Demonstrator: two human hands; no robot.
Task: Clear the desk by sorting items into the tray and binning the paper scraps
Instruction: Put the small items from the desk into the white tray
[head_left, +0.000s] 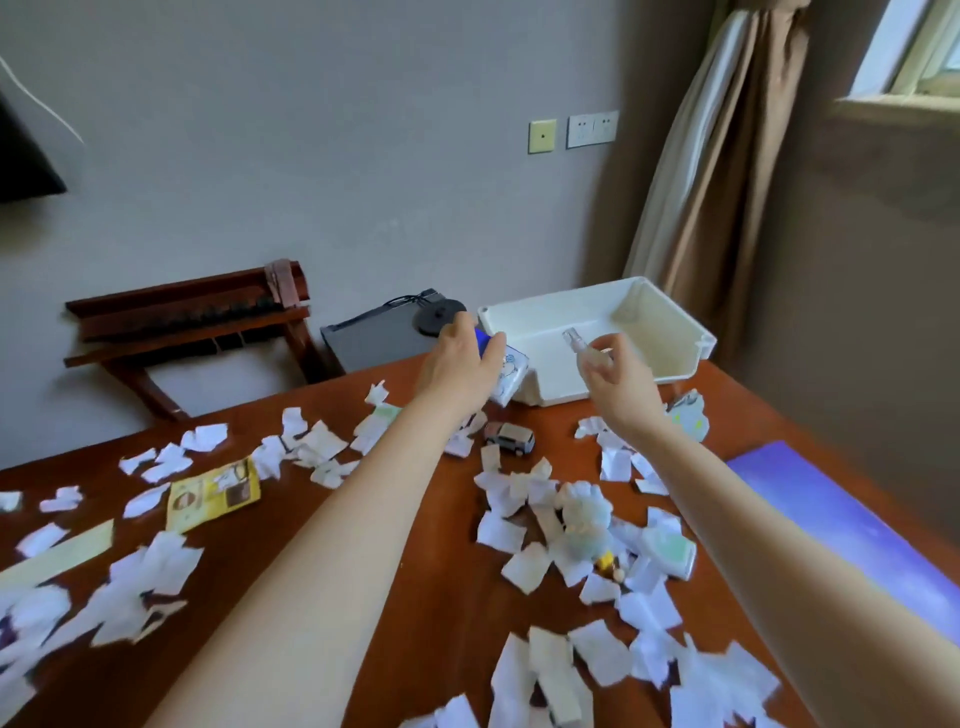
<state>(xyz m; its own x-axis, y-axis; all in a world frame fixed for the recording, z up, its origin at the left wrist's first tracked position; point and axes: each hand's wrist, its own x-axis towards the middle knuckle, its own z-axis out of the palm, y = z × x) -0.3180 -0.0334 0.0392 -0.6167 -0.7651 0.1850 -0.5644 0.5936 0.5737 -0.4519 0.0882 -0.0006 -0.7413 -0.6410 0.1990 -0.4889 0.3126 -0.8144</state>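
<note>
**Step in hand: placing held items in the tray**

1. The left hand (457, 361) is curled round a soft tissue pack (510, 371). It holds the pack at the near left corner of the white tray (660, 332). The pack appears to be above the rim, not yet inside.
2. The right hand (618, 376) pinches a small clear spray bottle (581, 345) between thumb and fingertips. It holds the bottle over the near wall of the tray.
3. The tray stands at the far edge of the counter (431, 571). Its floor shows nothing other than what the hands carry above it.

**Recommended procedure**

- Carry each item clear of the near wall before lowering it.
- Release each item low, close to the tray floor. The bottle looks light and round and is likely to roll if dropped.
- Lay the pack flat at the left side and the bottle at the right, so neither lands on the other.

**Orientation**

- Spray bottle: the long axis runs from the fingers away from the person and slightly leftward. The nozzle end leads, pointing into the tray.
- Tissue pack: the long axis is tilted. The blue end is uppermost and farthest, and the white printed end hangs down toward the counter.

**Remaining**

Paper scraps (501, 532) and a toy car (510, 439) lie on the counter. No bin is in view.
</note>
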